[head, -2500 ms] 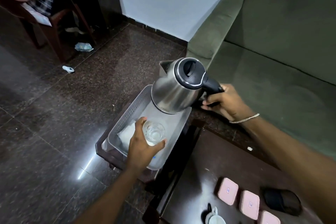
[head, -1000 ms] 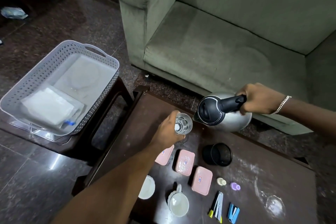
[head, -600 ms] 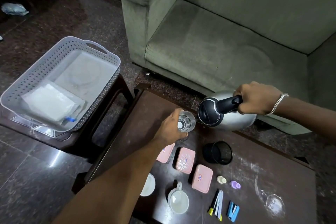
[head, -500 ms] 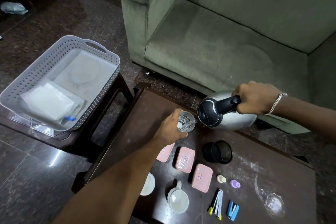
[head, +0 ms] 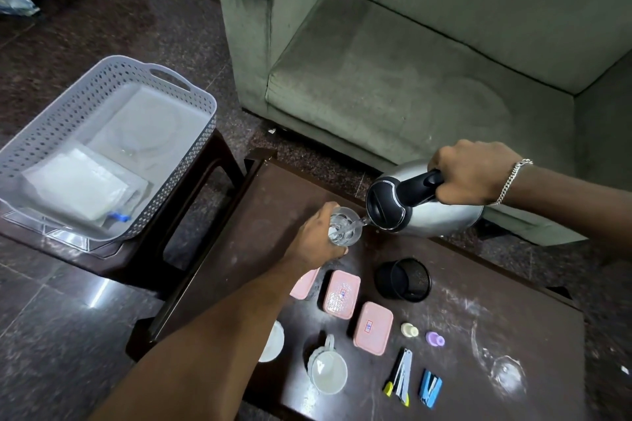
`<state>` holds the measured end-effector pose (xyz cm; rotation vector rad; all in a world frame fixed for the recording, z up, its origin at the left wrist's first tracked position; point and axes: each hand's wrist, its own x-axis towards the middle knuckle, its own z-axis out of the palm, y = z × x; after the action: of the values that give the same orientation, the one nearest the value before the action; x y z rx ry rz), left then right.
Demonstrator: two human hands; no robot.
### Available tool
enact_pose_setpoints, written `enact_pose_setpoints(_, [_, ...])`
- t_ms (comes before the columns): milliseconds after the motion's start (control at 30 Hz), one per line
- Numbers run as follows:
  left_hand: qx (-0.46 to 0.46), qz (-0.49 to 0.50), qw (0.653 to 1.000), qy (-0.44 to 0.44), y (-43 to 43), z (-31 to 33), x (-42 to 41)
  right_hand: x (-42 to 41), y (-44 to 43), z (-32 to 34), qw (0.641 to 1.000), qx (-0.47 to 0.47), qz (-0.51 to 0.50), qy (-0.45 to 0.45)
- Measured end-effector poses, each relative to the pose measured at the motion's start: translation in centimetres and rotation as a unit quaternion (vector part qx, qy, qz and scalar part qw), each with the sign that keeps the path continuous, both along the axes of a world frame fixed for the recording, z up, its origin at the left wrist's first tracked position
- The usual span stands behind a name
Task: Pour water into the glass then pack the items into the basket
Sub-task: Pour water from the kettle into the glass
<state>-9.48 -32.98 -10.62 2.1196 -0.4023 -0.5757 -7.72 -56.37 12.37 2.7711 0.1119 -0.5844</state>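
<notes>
My left hand (head: 316, 237) grips a clear glass (head: 345, 227) over the far part of the dark wooden table (head: 239, 236). My right hand (head: 465, 176) holds the black handle of a steel kettle (head: 424, 212), tilted left with its spout at the glass rim. A thin stream of water runs into the glass. The grey perforated basket (head: 201, 143) sits on a low stool at the left, with a folded white cloth (head: 77, 183) inside.
On the table lie pink lidded boxes (head: 342, 294), a black mesh cup (head: 403, 278), white cups (head: 328, 372), two small caps (head: 409, 330), clips (head: 430, 386) and another clear glass (head: 502, 369). A green sofa (head: 410, 72) stands just behind.
Both hands carried the glass and kettle from over the basket to above the table. The kettle has tipped further and water now flows into the glass.
</notes>
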Motion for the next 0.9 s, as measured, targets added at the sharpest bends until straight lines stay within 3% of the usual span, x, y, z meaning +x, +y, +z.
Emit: enact_pose_setpoints(900, [-0.010, -0.016, 1.000, 0.024, 0.8, -1.3, 0.2, 0.4, 1.1, 0.0, 0.998, -0.036, 0.033, -0.042])
